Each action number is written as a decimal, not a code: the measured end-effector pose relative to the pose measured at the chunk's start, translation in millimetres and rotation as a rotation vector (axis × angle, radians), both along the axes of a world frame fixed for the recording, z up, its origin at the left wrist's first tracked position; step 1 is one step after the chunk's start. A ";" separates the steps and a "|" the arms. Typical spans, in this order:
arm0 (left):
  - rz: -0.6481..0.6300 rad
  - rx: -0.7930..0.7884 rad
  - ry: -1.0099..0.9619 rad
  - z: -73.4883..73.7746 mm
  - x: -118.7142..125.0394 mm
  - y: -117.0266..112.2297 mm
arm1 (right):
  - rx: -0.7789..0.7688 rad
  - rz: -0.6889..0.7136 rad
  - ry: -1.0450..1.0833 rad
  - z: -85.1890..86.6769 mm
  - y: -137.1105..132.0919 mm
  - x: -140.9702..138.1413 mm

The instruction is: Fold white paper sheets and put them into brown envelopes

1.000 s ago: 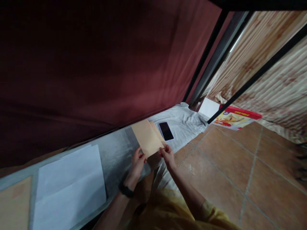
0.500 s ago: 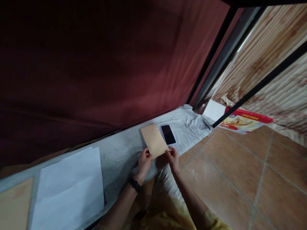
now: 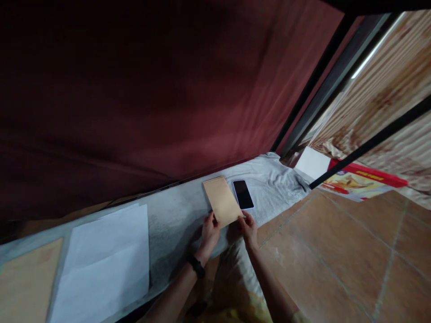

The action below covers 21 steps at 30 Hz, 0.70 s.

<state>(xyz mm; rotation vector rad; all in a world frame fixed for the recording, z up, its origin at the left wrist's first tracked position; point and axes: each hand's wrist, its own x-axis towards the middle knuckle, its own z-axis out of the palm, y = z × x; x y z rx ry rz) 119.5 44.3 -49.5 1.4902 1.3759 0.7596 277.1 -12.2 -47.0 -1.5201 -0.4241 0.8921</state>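
Observation:
A tan paper envelope (image 3: 222, 202) lies tilted over the grey cloth-covered bench (image 3: 171, 224), its near end between my two hands. My left hand (image 3: 210, 229) pinches the near left corner, a black band around that wrist. At the near right corner, my right hand (image 3: 248, 225) grips the edge between thumb and fingers. Just right of the envelope rests a phone (image 3: 243, 194) with a dark screen and a pale rim. Whether the envelope's far end touches the cloth, I cannot tell.
White paper sheets (image 3: 107, 264) lie on the bench to the left, beside a larger tan envelope (image 3: 30, 282). A dark red curtain (image 3: 168, 112) hangs behind. On the right are a black metal bar (image 3: 373, 139), a red and yellow printed box (image 3: 363, 181) and the tiled floor (image 3: 336, 251).
The view has shifted slightly, so the bench things sit a little further right in the picture. Both hands keep the same hold on the envelope.

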 end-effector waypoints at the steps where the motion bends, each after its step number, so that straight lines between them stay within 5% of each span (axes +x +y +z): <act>1: 0.040 0.010 0.035 1.7 2.2 -0.4 | 0.006 0.008 0.002 -0.8 -0.5 0.4; 8: 0.077 0.076 0.083 6.6 12.8 -7.1 | 0.008 0.051 0.002 -4.2 -2.2 4.6; 15: -0.167 0.263 0.410 19.7 0.5 -22.4 | 0.012 0.047 -0.001 -4.4 -0.2 4.2; 21: -0.296 0.253 0.618 40.7 -4.2 -21.8 | 0.005 0.075 0.012 -4.9 0.9 3.9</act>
